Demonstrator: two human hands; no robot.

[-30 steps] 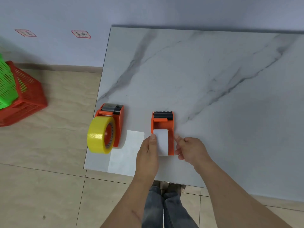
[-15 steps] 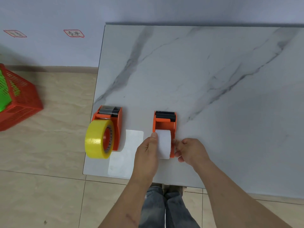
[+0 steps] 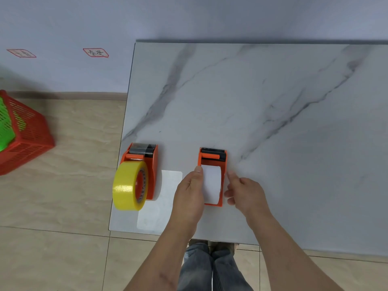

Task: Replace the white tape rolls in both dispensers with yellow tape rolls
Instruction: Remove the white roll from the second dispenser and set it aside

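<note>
1. White tape roll (image 3: pixel 211 183) sits in your orange dispenser (image 3: pixel 213 156) near the bench's (image 3: pixel 273 101) front edge; your left hand (image 3: pixel 190 194) fingers grip it.
2. Your right hand (image 3: pixel 244 193), fingers loosely curled, has drawn slightly off the dispenser's side.

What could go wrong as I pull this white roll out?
The left hand grips the white roll, but the right hand only touches the right dispenser, which may lift with the roll. The yellow roll on the left dispenser overhangs the table edge; a bump might tip it off.
</note>
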